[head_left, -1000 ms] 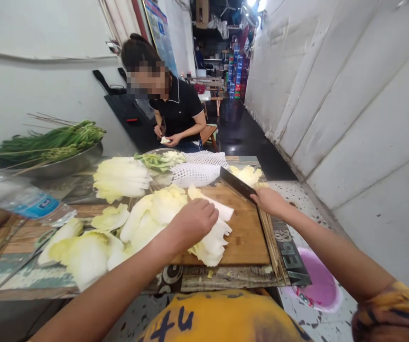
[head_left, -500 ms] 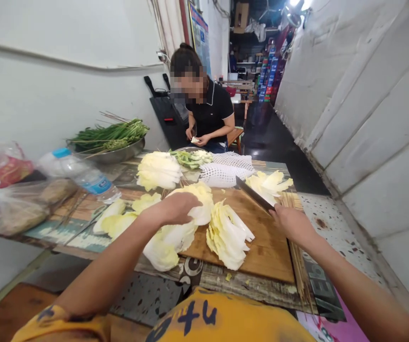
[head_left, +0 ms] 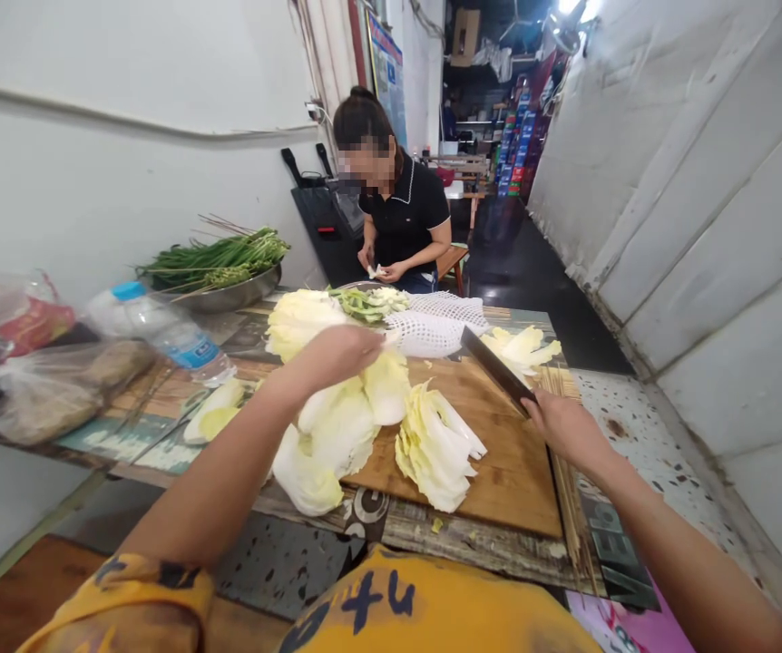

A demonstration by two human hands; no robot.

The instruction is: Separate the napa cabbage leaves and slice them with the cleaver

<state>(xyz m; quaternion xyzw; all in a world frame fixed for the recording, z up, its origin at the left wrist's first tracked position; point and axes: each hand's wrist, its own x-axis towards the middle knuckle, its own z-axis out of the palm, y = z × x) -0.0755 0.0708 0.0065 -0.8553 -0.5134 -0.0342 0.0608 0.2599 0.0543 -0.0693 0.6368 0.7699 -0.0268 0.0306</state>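
1. A bottle (head_left: pixel 190 345) lies aslant on the surface (head_left: pixel 479 549), at ten o'clock from the board (head_left: pixel 517 481).
2. Loose cabbage leaves (head_left: pixel 340 422) overlap at nine o'clock, spilling onto the board's edge.
3. Above them, the left hand (head_left: pixel 342 352) hovers, fingers bent and drawn together; whether they pinch a scrap cannot be told. The step in hand appears to be sorting leaves.
4. A leaf stack (head_left: pixel 435 453) sits just left of the board's centre; any cut would call for left fingers steadying it, tips curled.
5. A knife (head_left: pixel 500 374) slants toward eleven o'clock, clear of the stack.
6. The right hand (head_left: pixel 562 426), at two o'clock, wraps its fingers around the handle.
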